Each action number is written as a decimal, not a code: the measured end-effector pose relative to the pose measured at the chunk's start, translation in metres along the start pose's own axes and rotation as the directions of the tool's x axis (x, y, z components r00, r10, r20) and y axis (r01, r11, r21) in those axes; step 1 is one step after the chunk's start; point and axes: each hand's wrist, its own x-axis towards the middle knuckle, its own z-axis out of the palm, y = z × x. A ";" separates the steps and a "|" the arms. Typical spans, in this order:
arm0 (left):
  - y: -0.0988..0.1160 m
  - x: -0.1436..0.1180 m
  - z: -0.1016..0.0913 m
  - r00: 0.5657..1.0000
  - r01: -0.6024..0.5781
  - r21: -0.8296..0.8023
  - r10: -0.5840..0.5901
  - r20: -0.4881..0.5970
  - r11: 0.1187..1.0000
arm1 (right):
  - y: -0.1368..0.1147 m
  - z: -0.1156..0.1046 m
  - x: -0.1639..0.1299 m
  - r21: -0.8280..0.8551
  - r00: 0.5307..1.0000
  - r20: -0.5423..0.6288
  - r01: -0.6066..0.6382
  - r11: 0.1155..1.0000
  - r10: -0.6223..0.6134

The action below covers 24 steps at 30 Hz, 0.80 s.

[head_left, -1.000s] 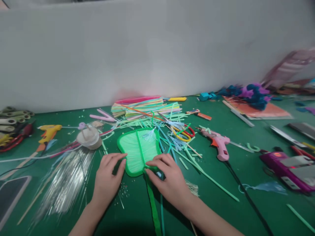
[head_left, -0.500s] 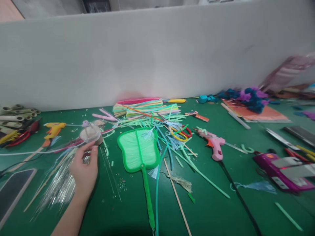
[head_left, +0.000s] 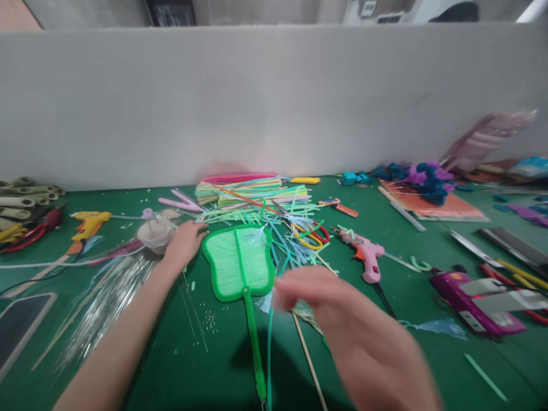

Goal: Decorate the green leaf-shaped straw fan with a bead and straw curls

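Left hand [head_left: 185, 242] reaching out open-fingered, just beside small beige cup [head_left: 155, 233], holding nothing; right hand [head_left: 342, 325] blurred, loosely open, empty, raised over green surface [head_left: 428, 365]; green fan [head_left: 238, 264] lying flat between hands, apparently assembled, untouched.

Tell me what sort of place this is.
Most likely a handicraft workbench. A green table behind a grey partition holds glue guns, a stack of coloured strips and a green fan, with the left hand beside it.
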 end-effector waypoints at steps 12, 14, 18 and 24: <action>-0.004 0.020 0.004 0.968 -0.182 -0.033 0.185 0.167 0.983 | 0.070 0.065 0.046 -0.105 0.953 0.286 -0.067 0.992 0.094; -0.003 0.024 0.002 0.960 -0.207 -0.047 0.213 0.184 0.977 | 0.068 0.067 0.044 -0.116 0.943 0.312 -0.083 0.990 0.115; -0.001 0.027 -0.006 0.964 -0.212 -0.069 0.221 0.152 0.975 | 0.071 0.071 0.043 -0.150 0.942 0.309 -0.089 0.985 0.132; 0.032 -0.006 -0.022 0.975 -0.211 -0.199 0.221 0.031 0.957 | 0.070 0.075 0.044 -0.201 0.945 0.316 -0.023 0.979 0.087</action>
